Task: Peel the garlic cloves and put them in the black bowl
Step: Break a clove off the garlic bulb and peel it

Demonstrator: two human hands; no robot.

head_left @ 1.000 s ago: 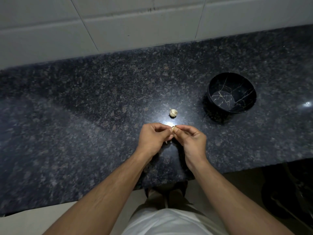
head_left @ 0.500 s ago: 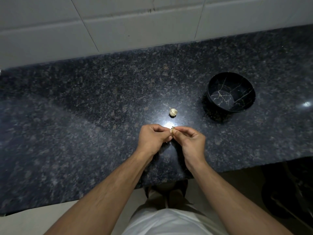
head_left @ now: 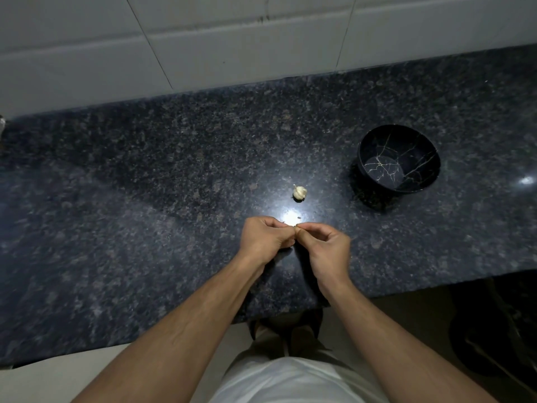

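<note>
Little has shifted since a second ago: our left hand (head_left: 266,239) and right hand (head_left: 328,248) stay fingertip to fingertip, fingers curled, pinching a barely visible garlic clove (head_left: 295,227). Just beyond them sits the garlic bulb (head_left: 299,192), and further right the black bowl (head_left: 398,159).

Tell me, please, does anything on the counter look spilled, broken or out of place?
Nothing stands out. The black bowl sits upright; its pale lines look like a pattern, not cracks. The garlic bulb lies alone on the counter. A few tiny specks lie near the hands.
</note>
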